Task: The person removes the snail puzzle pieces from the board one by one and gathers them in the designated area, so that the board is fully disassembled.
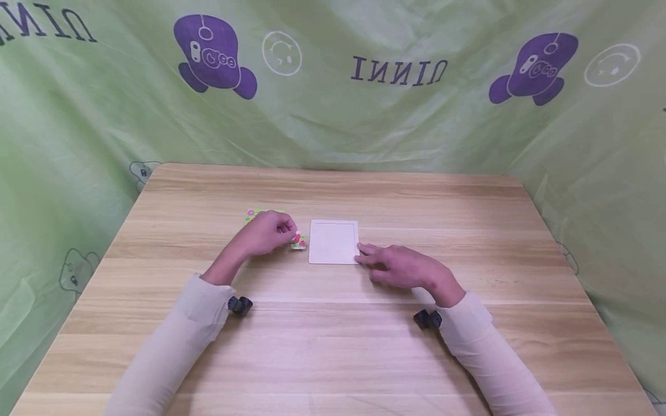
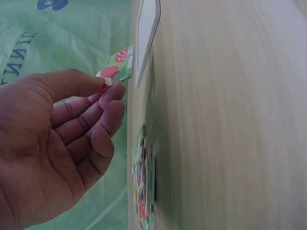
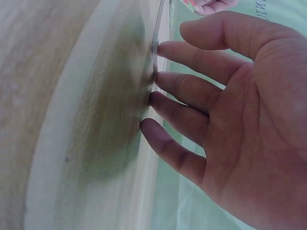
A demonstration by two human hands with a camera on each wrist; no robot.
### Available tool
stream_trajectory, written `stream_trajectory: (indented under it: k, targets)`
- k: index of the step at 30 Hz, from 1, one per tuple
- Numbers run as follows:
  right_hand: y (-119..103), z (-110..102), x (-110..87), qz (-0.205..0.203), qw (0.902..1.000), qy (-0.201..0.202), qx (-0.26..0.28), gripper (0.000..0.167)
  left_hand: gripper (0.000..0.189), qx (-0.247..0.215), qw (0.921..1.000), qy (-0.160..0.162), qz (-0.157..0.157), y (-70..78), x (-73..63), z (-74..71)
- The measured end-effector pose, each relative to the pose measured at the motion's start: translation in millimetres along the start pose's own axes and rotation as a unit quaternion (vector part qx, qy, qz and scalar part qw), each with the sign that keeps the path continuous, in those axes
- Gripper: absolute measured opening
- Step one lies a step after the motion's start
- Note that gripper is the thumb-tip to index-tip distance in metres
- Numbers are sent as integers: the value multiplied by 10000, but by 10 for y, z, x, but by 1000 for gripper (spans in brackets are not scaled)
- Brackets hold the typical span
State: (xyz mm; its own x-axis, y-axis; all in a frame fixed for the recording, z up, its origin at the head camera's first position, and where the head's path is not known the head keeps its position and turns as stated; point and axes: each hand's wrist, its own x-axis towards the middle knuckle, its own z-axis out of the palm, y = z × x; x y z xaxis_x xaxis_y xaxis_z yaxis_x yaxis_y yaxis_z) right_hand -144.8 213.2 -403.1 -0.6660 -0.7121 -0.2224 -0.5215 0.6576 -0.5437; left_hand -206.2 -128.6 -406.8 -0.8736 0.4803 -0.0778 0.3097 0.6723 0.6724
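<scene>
Between thumb and forefinger, my left hand (image 1: 264, 234) pinches a small green jigsaw piece (image 2: 121, 60) with a red spotted mushroom on it, held above the table just left of a white square puzzle tray (image 1: 333, 242). Below that hand in the left wrist view lie more colourful jigsaw pieces (image 2: 143, 189), partly covered by the hand in the head view. My right hand (image 1: 402, 266) rests at the tray's right edge, fingers spread and fairly straight. Its fingertips (image 3: 165, 48) touch the edge and the tabletop beside it.
The wooden table (image 1: 333, 346) has its back edge close to a green curtain (image 1: 322, 127) printed with purple figures. Small black wrist cameras (image 1: 240, 305) sit at both cuffs, low over the tabletop.
</scene>
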Motion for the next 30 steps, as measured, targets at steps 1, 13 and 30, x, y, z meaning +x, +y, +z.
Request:
stream_trajectory:
  k: [1, 13, 30]
  targets:
    - [-4, -2, 0, 1, 10000, 2, 8, 47, 9, -4, 10000, -3, -33, -12, -5, -11]
    - [5, 13, 7, 63, 9999, -8, 100, 47, 13, 274, 9993, 45, -269, -140, -39, -117]
    - [26, 15, 13, 122, 9998, -42, 132, 47, 10, 535, 9979, 162, -321, -250, -75, -158]
